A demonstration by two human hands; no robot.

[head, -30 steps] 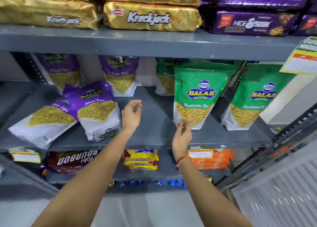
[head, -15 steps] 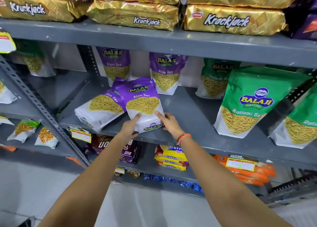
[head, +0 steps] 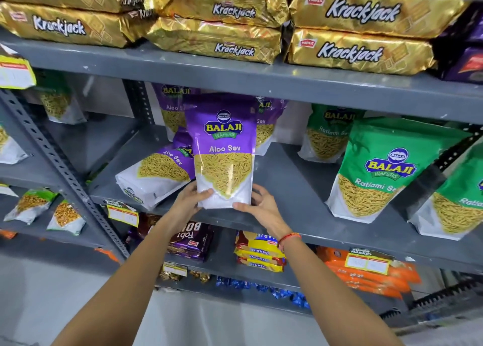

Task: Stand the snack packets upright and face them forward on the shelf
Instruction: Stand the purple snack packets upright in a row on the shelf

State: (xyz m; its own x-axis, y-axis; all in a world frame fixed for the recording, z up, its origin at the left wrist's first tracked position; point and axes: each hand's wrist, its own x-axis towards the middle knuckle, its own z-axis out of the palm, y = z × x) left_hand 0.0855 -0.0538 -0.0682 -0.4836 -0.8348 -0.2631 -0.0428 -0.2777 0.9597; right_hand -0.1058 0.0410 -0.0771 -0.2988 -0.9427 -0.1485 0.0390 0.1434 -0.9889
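A purple Aloo Sev packet stands upright near the front edge of the grey middle shelf, label facing me. My left hand grips its lower left corner and my right hand grips its lower right corner. A second purple Aloo Sev packet lies flat and slanted just left of it, partly behind it. Two more purple packets stand at the back of the shelf, partly hidden. Green Ratlami Sev packets stand to the right.
Gold Krackjack packs fill the shelf above, close over the packet's top. A perforated upright post divides the bays at left. Biscuit packs and orange packs lie on the shelf below. Small packets sit at lower left.
The purple packet that lay tilted on the other one has been lifted upright by both hands. The view has moved closer and slightly left.
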